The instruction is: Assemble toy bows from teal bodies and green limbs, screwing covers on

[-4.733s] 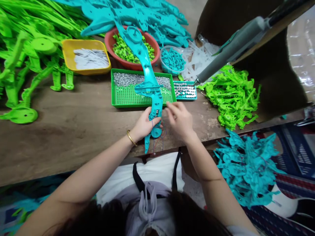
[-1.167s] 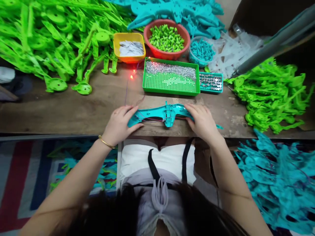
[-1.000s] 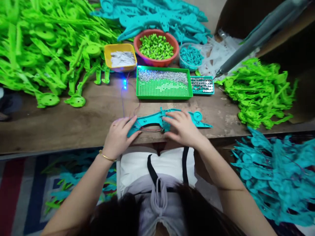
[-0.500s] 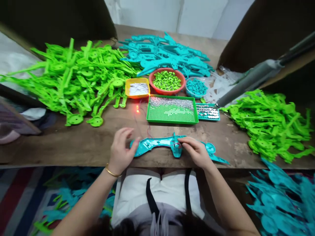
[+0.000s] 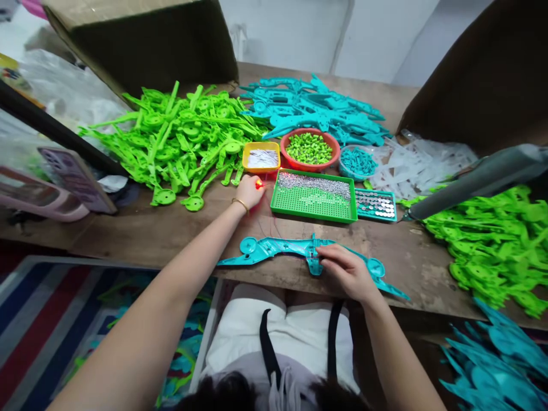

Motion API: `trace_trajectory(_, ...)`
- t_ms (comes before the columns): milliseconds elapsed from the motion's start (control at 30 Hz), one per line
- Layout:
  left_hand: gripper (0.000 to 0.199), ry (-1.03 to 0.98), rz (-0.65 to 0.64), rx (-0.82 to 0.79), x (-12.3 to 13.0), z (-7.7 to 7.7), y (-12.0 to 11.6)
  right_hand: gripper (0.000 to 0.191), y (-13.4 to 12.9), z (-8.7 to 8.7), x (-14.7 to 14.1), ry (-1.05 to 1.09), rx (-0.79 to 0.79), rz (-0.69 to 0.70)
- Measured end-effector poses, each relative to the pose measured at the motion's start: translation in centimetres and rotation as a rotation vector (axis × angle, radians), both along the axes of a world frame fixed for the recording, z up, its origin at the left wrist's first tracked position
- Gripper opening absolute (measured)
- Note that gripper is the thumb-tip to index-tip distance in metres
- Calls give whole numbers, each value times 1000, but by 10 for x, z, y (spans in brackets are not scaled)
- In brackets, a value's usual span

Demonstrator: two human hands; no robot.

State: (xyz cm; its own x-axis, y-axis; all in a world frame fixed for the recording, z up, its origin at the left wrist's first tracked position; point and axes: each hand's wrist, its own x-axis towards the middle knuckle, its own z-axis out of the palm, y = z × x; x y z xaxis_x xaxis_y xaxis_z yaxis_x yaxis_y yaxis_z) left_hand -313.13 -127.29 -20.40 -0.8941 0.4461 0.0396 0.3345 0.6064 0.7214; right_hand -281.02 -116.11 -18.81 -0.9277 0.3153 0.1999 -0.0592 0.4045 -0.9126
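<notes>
A teal bow-shaped plastic part (image 5: pixel 286 246) lies along the front of the table, with thin wires running from it. My right hand (image 5: pixel 345 268) pinches at its middle crosspiece, fingertips on something too small to make out. Farther back on the left, my left hand (image 5: pixel 250 193) is closed on a glowing red light (image 5: pixel 259 184), just below the yellow tray (image 5: pixel 261 169) and left of the green perforated tray (image 5: pixel 313 217). Small silvery pieces fill the back of that green tray.
A heap of lime-green parts (image 5: pixel 192 125) lies back left, another (image 5: pixel 496 240) at right. Teal parts (image 5: pixel 317 108) are piled behind a red bowl (image 5: pixel 310 165) and a clear tub (image 5: pixel 358 164). A grey rod (image 5: pixel 471 182) slants in at right; a phone (image 5: pixel 77 177) leans left.
My left hand has left the teal part's left end, reached forward and closed on the red light. My right hand remains at the crosspiece. The camera view has shifted left.
</notes>
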Motion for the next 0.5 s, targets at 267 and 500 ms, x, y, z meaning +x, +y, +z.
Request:
trace_trajectory(267, 10, -183, 125, 498, 20, 28, -47, 15, 0, 9, 0, 27, 120, -28)
trace_trajectory(500, 33, -583, -185, 925, 93, 87, -55, 30, 23, 42, -8, 149, 358, -572)
